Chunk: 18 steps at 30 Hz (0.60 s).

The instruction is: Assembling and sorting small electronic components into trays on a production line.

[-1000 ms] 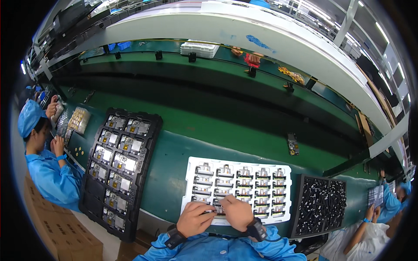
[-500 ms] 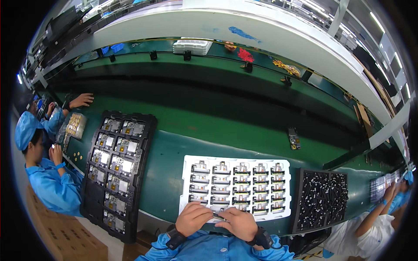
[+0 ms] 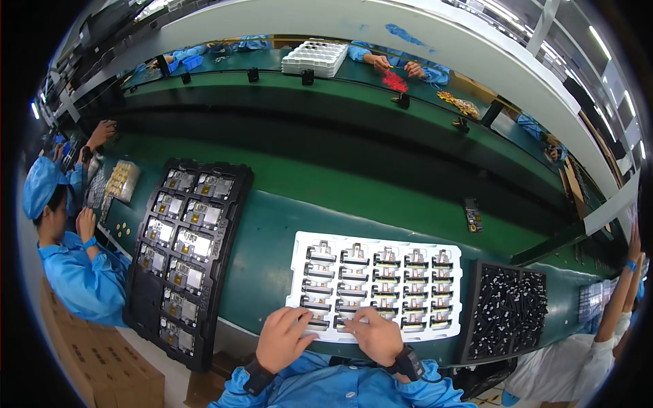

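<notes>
A white moulded tray holds rows of small electronic parts with black bars. At its near left corner my left hand has finger and thumb closed about the end of a black-barred part in the front slot. My right hand is beside it, fingers bent together at the front of the second column. Whatever lies under those right fingertips is hidden. Both wrists wear dark bands.
A black tray of circuit boards lies left; a dark bin of small black parts stands right. One loose board rests farther back. A co-worker in blue sits left. Across the bench, a long white beam runs overhead.
My hands have come apart from the small dark piece held between them and lowered to the tray's front slots. The view has shifted slightly. A person's hands now show at the red pile across the bench.
</notes>
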### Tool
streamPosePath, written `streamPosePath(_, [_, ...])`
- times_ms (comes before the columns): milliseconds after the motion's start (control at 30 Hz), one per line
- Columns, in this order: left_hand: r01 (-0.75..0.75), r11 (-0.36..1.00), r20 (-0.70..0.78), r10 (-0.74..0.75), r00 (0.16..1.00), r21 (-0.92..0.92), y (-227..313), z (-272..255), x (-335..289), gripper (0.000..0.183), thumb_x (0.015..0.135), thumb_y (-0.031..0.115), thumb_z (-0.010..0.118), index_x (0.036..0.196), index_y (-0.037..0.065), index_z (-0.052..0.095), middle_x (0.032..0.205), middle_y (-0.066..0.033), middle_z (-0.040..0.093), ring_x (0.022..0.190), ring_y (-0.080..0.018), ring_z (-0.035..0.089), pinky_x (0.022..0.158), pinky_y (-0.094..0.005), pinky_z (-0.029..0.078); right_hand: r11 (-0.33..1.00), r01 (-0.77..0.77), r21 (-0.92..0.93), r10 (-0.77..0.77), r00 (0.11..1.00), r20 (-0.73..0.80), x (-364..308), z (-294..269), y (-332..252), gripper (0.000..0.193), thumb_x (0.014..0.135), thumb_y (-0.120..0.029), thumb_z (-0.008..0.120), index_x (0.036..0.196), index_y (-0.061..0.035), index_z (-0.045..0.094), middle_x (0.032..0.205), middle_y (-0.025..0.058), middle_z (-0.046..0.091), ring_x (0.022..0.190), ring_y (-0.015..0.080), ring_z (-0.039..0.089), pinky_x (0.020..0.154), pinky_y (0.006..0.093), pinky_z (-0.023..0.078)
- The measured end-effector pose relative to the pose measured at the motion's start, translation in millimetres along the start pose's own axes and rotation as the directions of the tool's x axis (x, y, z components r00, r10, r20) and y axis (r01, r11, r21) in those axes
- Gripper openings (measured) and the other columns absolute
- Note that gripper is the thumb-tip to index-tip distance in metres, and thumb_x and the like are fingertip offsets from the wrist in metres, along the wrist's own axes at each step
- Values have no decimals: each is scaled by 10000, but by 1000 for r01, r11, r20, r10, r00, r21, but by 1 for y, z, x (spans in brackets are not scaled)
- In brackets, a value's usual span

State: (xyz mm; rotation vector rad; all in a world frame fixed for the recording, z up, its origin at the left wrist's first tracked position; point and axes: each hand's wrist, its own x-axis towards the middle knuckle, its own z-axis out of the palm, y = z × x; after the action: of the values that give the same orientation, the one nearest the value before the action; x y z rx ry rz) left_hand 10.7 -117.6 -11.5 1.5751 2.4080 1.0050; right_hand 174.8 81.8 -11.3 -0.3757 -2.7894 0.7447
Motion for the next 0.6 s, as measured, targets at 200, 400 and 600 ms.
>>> streamPosePath(200, [-59,957,24,55,998,283,7,18,-17,418,820,179,765,1215,61,694,1285,-61,666,1241,-279,600,1100,-513,439,994,-105,-8,103,988,-118,20,-6,-8,309,884,-118,768,1191,-124,743,1062,58,671,744,270,723,595,371,583])
streamPosePath(400, [-132,918,12,137,990,374,22,24,-16,323,868,115,661,1178,36,702,1181,-71,683,1171,-240,640,1086,-491,460,958,-2,-287,-12,999,-49,17,16,-9,221,883,-132,700,1100,-110,736,1027,32,673,777,238,713,611,391,589])
streamPosePath(600, [-173,865,66,161,985,472,28,19,-3,325,869,109,641,1171,-3,686,1105,-93,654,1065,-251,642,1031,-464,495,923,-30,-384,52,998,46,31,20,-17,57,847,-120,677,882,-80,655,964,79,635,803,229,722,611,385,601])
